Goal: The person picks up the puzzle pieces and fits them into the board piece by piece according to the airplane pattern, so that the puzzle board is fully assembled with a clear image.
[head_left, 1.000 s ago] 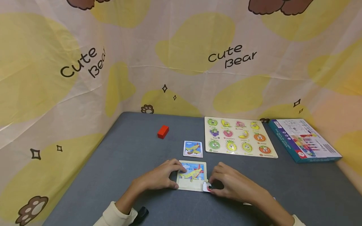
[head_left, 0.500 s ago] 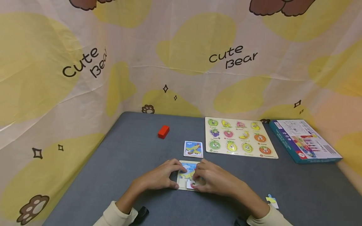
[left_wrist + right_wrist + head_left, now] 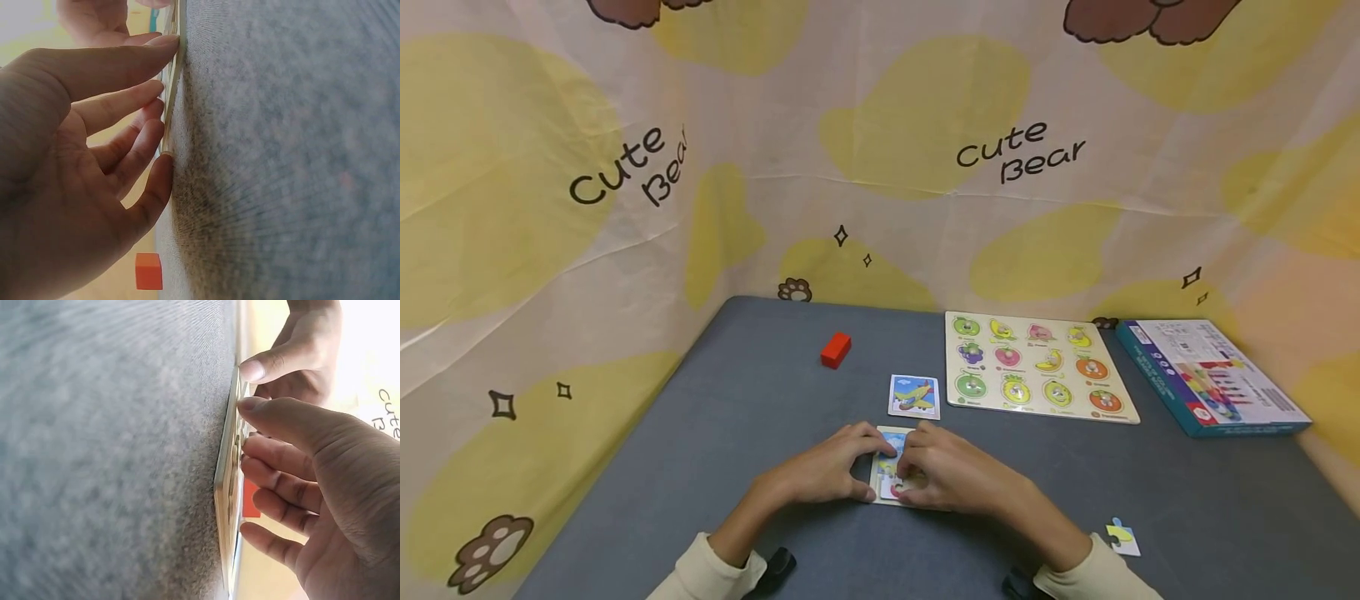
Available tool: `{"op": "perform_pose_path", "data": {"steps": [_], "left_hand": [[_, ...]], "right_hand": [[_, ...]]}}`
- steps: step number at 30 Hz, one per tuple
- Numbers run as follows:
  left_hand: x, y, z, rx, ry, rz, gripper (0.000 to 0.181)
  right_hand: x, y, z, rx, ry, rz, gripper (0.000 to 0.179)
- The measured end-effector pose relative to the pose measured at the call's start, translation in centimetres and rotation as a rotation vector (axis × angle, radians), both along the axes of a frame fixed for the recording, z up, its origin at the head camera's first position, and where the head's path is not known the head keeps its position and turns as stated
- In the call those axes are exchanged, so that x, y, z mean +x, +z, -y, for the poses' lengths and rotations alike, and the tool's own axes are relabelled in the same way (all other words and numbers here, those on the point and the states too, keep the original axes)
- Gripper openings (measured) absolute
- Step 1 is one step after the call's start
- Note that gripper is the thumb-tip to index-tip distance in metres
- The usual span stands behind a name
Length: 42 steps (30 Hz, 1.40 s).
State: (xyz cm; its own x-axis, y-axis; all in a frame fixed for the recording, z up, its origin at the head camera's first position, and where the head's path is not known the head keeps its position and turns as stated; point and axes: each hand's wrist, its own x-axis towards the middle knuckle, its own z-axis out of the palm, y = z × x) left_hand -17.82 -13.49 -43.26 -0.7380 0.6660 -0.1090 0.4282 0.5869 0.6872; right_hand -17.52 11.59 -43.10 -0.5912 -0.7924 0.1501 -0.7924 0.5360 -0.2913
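Observation:
Near the table's front, the left hand [image 3: 823, 468] holds a small jigsaw puzzle board [image 3: 222, 487] at its left side, the thumb by the near corner and the fingers over the printed part. Between thumb and fingers of the right hand [image 3: 958, 471] is a puzzle piece [image 3: 891, 488], set down on the board's lower left area. Blue sky and bits of a yellow airplane show on the board; the right hand hides its right half. Behind the board lies an airplane picture card [image 3: 914, 397]. One loose puzzle piece [image 3: 1123, 537] lies right of the right forearm.
A red block [image 3: 836, 350] stands at the back left of the grey table [image 3: 737, 392]. A fruit picture board [image 3: 992, 404] and a flat teal-edged box [image 3: 1240, 429] lie at the back right. Patterned cloth [image 3: 880, 125] surrounds the table's back and sides.
My right hand has carried the piece leftward from the board's lower right corner to its lower left. The loose piece by the right forearm has come into view. My left hand stays put.

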Motion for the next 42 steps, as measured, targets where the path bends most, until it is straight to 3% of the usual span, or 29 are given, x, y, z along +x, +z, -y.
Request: {"op": "perform_pose_path", "data": {"steps": [11,18,27,35,37,39,42], "left_hand": [[0.0,-0.1,0.1,0.023,-0.003,-0.003,0.053],[-0.6,-1.7,0.8,0.060,-0.016,0.001,0.053],[0.0,0.0,0.0,0.014,0.008,-0.007,0.054],[0.0,-0.1,0.0,0.017,0.004,0.005,0.051],[-0.1,-0.2,0.0,0.032,-0.009,-0.003,0.048],[-0.5,-1.0,0.4,0.043,-0.042,-0.049,0.044],[-0.6,-0.8,0.4,0.054,-0.045,-0.064,0.039]], "right_hand": [[-0.3,0.0,0.6,0.018,-0.018,0.042,0.019],[-0.3,0.2,0.6,-0.010,-0.012,0.053,0.024],[-0.4,0.1,0.8,0.006,-0.007,0.038,0.026],[-0.4,0.1,0.6,0.011,0.002,0.034,0.021],[-0.4,0.1,0.5,0.013,-0.001,0.040,0.021],[-0.4,0.2,0.3,0.022,-0.003,0.038,0.020],[-0.4,0.3,0.1,0.046,-0.004,0.038,0.022]]}}
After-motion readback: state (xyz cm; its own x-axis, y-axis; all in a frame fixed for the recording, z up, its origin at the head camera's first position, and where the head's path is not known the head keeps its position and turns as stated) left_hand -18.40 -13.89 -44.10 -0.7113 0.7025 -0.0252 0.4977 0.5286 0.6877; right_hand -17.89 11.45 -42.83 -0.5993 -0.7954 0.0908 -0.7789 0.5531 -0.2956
